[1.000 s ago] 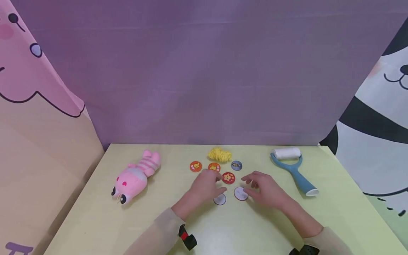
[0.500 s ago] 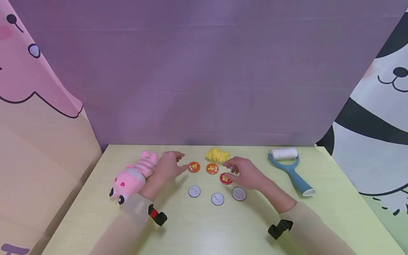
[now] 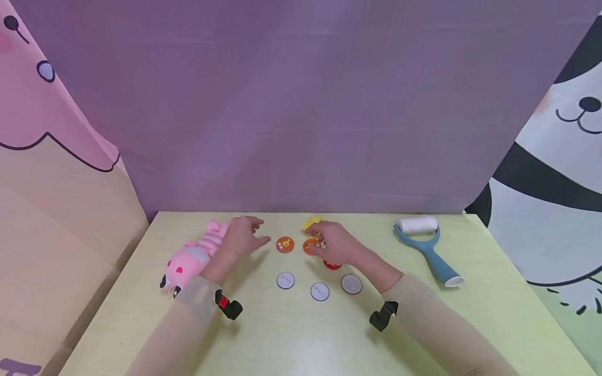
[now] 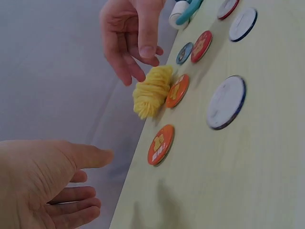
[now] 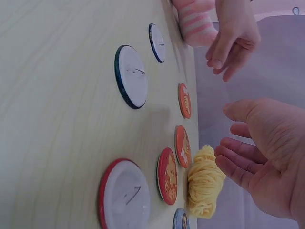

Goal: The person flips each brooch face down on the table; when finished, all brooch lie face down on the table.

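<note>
My left hand [image 3: 241, 236] hovers over the striped end of the pink plush toy [image 3: 187, 263], fingers relaxed and holding nothing. My right hand [image 3: 336, 243] hangs above the middle of the table, nothing in its grasp, partly covering the yellow yarn bundle [image 3: 311, 224]. Below its fingers lie an orange pin badge [image 3: 309, 245] and a red badge [image 3: 332, 266]. Another orange badge [image 3: 285, 244] lies between the hands. Nearer the front, three badges lie with white pin backs up: a left one [image 3: 285, 280], a middle one [image 3: 320, 292] and a right one [image 3: 351, 284]. A blue badge [image 4: 184, 53] shows in the wrist views.
A blue-handled lint roller [image 3: 435, 256] with a white roll lies at the right of the pale table [image 3: 282, 334]. Behind the table's back edge hangs a purple cloth [image 3: 301, 104]. Cartoon-printed panels flank both sides.
My left hand has moved left from the badges to the plush toy, uncovering the left white-backed badge. My right hand has moved left and away, from the right white-backed badge towards the yarn.
</note>
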A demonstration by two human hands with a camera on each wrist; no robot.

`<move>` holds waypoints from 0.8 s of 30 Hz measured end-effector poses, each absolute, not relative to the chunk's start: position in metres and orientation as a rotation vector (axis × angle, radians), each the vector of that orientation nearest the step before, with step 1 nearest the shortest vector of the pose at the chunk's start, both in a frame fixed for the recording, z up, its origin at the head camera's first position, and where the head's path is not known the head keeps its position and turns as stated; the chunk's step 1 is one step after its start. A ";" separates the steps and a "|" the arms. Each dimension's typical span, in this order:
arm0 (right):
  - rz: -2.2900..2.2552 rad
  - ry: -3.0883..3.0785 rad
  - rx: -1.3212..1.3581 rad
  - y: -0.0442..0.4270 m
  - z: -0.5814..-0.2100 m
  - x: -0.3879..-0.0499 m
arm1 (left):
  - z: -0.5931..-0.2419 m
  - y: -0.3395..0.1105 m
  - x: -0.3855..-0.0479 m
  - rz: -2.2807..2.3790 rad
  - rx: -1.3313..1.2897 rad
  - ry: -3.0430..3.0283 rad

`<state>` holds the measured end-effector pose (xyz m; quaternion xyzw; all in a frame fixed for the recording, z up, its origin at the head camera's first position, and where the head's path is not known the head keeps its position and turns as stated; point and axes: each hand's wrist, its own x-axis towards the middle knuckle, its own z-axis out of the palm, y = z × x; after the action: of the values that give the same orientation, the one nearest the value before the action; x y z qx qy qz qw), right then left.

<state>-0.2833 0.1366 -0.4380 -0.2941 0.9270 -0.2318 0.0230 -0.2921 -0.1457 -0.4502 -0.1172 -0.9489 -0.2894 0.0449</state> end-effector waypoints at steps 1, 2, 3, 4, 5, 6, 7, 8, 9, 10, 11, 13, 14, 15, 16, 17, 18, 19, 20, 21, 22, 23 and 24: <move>-0.715 2.874 -0.925 0.134 -0.439 -0.285 | -0.450 -0.146 -0.295 -0.883 -0.363 -2.903; -0.713 2.877 -0.938 0.131 -0.439 -0.288 | -0.450 -0.147 -0.297 -0.881 -0.369 -2.910; -0.714 2.876 -0.945 0.129 -0.440 -0.290 | -0.450 -0.147 -0.299 -0.883 -0.372 -2.921; -0.705 2.879 -0.957 0.126 -0.441 -0.292 | -0.451 -0.147 -0.301 -0.882 -0.377 -2.930; -0.702 2.879 -0.957 0.123 -0.442 -0.294 | -0.452 -0.146 -0.303 -0.889 -0.378 -2.941; -0.691 2.882 -0.953 0.121 -0.444 -0.296 | -0.453 -0.145 -0.304 -0.900 -0.377 -2.952; -0.685 2.882 -0.940 0.118 -0.445 -0.298 | -0.454 -0.144 -0.305 -0.902 -0.377 -2.964; -0.679 2.882 -0.926 0.116 -0.446 -0.300 | -0.455 -0.142 -0.305 -0.898 -0.385 -2.977; -0.670 2.881 -0.906 0.113 -0.447 -0.301 | -0.456 -0.139 -0.306 -0.905 -0.389 -2.991; -0.660 2.881 -0.894 0.111 -0.447 -0.302 | -0.457 -0.137 -0.305 -0.905 -0.401 -3.001; -0.655 2.878 -0.884 0.109 -0.448 -0.303 | -0.458 -0.134 -0.305 -0.901 -0.408 -3.015; -0.638 2.869 -0.882 0.104 -0.448 -0.304 | -0.458 -0.128 -0.305 -0.896 -0.430 -3.036; -0.632 2.863 -0.884 0.102 -0.448 -0.303 | -0.459 -0.125 -0.304 -0.897 -0.445 -3.041; -0.622 2.863 -0.889 0.099 -0.448 -0.303 | -0.459 -0.123 -0.304 -0.903 -0.457 -3.042; -0.607 2.865 -0.899 0.097 -0.449 -0.304 | -0.459 -0.120 -0.304 -0.904 -0.471 -3.042; -0.597 2.864 -0.902 0.095 -0.449 -0.304 | -0.460 -0.118 -0.304 -0.908 -0.482 -3.041; -0.585 2.864 -0.905 0.093 -0.450 -0.304 | -0.461 -0.116 -0.305 -0.915 -0.493 -3.037; -0.583 2.863 -0.906 0.091 -0.451 -0.304 | -0.462 -0.115 -0.305 -0.921 -0.503 -3.034; -0.581 2.860 -0.903 0.089 -0.452 -0.305 | -0.464 -0.114 -0.305 -0.927 -0.514 -3.029; -0.574 2.859 -0.900 0.087 -0.455 -0.306 | -0.466 -0.113 -0.306 -0.930 -0.522 -3.028; -0.569 2.855 -0.902 0.085 -0.456 -0.306 | -0.468 -0.113 -0.306 -0.938 -0.534 -3.022; -0.564 2.853 -0.912 0.084 -0.458 -0.307 | -0.471 -0.112 -0.306 -0.939 -0.545 -3.015; -0.556 2.856 -0.931 0.082 -0.460 -0.308 | -0.473 -0.111 -0.306 -0.936 -0.555 -3.010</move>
<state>-0.3075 0.0823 -0.4598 -0.3045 0.9340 -0.1820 0.0433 -0.3056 -0.1111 -0.4731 -0.1732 -0.9401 -0.2923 -0.0293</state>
